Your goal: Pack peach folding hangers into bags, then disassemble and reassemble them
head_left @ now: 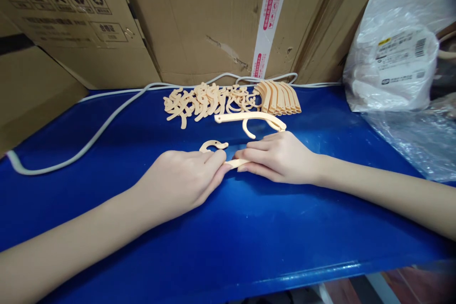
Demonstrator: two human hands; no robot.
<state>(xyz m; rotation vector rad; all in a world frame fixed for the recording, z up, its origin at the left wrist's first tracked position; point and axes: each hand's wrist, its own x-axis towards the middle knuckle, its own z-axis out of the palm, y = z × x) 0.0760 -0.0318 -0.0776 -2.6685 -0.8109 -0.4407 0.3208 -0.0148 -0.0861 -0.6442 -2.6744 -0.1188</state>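
Both hands meet over the blue tabletop (249, 237), a little above centre of view. Left hand (188, 173) and right hand (280, 154) point inward, knuckles up, fingertips nearly touching. Between them, a cream plastic strip (235, 164): only a short length bare, the rest under the fingers.

Fingers: left thumb and forefinger closed on the strip's left end; right thumb and fingers closed on its right part. No visible gap in either pinch. The remaining fingers curl in; whether they hold anything cannot be told.

Key relation: the strip's visible axis runs crosswise, from one set of fingertips to the other, roughly in line with the hands and level or nearly so. Neither hand clearly nearer; it sits at both fingertips.

A curved hook (213, 143) shows just beyond the left fingers, its tip turned right, lower end hidden by the hand. Whether it joins the strip: cannot tell. Beyond the right hand, a long bent hanger arm (245, 116) lies crosswise, right end close by the knuckles; contact unclear. A second hook (245, 129) curves out from under it, toward the hands.

Farther back, well apart from the fingers: a loose hook pile (210, 99), and to its right a neat row of hanger arms (280, 98).
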